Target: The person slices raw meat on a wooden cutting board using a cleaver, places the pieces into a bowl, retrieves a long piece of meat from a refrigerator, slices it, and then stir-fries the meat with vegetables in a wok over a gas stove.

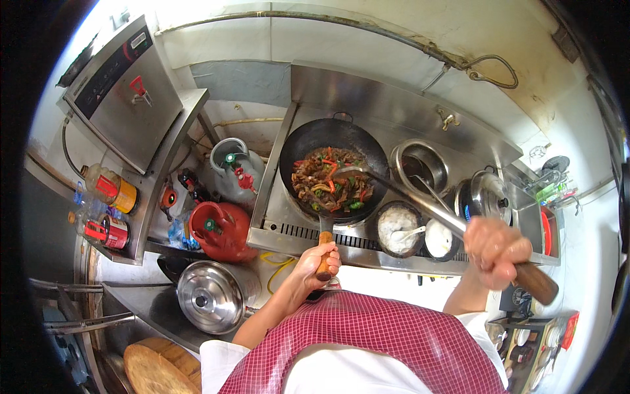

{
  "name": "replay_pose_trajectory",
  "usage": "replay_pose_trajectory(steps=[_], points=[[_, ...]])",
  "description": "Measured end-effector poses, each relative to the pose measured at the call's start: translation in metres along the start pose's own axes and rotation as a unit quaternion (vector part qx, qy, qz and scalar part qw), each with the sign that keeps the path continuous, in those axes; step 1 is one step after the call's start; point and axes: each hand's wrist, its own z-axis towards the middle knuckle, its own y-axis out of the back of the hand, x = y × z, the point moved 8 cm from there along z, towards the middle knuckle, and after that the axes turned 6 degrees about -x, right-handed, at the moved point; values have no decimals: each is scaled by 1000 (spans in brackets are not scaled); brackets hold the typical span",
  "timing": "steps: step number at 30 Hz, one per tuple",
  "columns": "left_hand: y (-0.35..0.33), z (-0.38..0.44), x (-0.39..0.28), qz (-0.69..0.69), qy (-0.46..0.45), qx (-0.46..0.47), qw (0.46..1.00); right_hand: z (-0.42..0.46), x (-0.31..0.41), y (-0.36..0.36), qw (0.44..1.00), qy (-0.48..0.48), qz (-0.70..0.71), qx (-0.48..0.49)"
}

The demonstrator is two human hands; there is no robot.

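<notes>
My left hand is closed around the wooden handle of a dark wok, at the wok's near edge. In the wok lies stir-fried food with dark pieces and red and green pepper strips. My right hand grips the wooden end of a long metal ladle or spatula. Its shaft slants over the stove to the left, and its head is down in the food, partly hidden by it. Both hands are near the stove's front edge, the right one well to the right.
Right of the wok are a steel pot, a bowl of white stuff with a spoon, another white-filled bowl and a lidded pot. Gas cylinders, a large lidded pot and bottles stand left. A round wooden board lies lower left.
</notes>
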Motion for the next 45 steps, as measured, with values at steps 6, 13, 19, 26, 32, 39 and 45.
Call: replay_pose_trajectory(steps=[6, 13, 19, 26, 32, 39, 45], points=[[1, -1, 2, 11, -4, -1, 1000, -49, -68, -15, 985, -170, -10, -19], [5, 4, 0, 9, -10, 10, 1000, 20, -128, 56, 961, -133, 43, -239], [6, 4, 0, 10, -16, 16, 1000, 68, -179, -63, 938, -177, 294, 51], [4, 5, 1, 14, -20, 13, 1000, 26, -233, -21, 969, -231, 15, -84], [6, 6, 1, -10, -7, 6, 1000, 16, -134, 104, 953, -139, 65, -260], [3, 2, 1, 6, 2, -6, 1000, -12, -13, 103, 966, -57, -41, -250], [1, 1, 4, 7, 2, -6, 1000, -58, -64, -15, 982, -180, -42, 29]])
